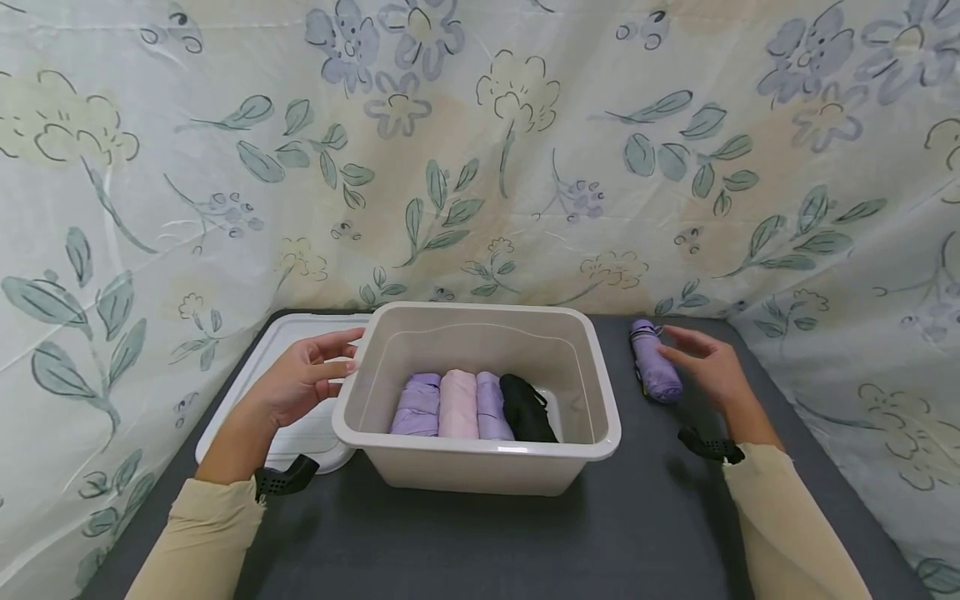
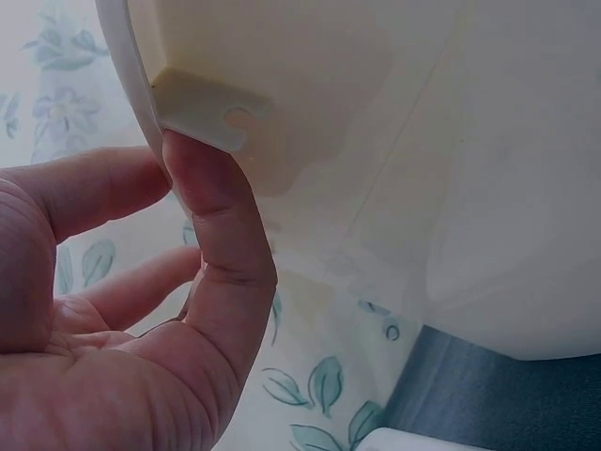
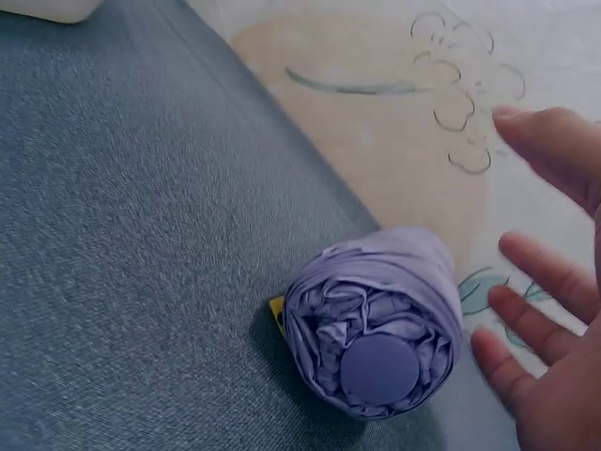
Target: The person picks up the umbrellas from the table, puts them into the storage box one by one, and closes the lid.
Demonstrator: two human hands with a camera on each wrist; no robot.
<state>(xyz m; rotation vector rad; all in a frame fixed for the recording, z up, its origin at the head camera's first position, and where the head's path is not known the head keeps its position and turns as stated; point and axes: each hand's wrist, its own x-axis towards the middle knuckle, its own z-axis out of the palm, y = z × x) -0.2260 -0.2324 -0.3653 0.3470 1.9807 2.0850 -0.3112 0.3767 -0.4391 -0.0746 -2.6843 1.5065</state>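
Observation:
A beige plastic bin (image 1: 476, 467) stands in the middle of the table. Inside, side by side, lie a purple rolled umbrella (image 1: 417, 406), a pink one (image 1: 458, 404), another purple one (image 1: 495, 408) and a black rolled item (image 1: 527, 410). My left hand (image 1: 311, 375) is at the bin's left rim, its fingertips touching beneath the edge beside a small notched tab (image 2: 211, 113). To the right of the bin lies a purple folded umbrella (image 1: 656, 362), its round end (image 3: 379, 370) showing in the right wrist view. My right hand (image 1: 708, 367) hovers just right of it, fingers spread apart from it.
A white lid (image 1: 258, 354) lies flat on the dark grey table (image 1: 450, 542), partly behind the bin's left side. Floral cloth (image 1: 480, 167) hangs behind the table and along both sides. A dark band (image 1: 288, 477) sits around each wrist.

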